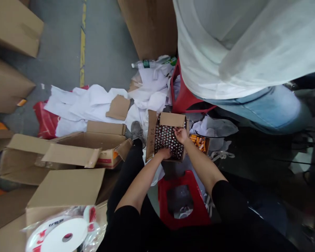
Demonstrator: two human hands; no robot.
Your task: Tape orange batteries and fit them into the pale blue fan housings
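A small cardboard box (152, 134) stands open in front of me, filled with many small, dark, shiny pieces with pale round ends (165, 136). Their kind is too small to make out. My left hand (164, 153) reaches over the near side of the box and rests on the pieces, its fingers mostly hidden. Farther in, on the right side, my right hand (181, 135) has its fingers bent together at the pieces; whatever is between them is too small to name. Beside the box on the right is another carton holding orange packets (198, 141).
A person in a white top (241, 52) sits close on the right on a red stool (183, 94). Another red stool (185, 222) is below my arms. Opened cartons (70, 154) crowd the left, with a white reel (65, 234) in plastic. White sheets (86, 103) litter the floor.
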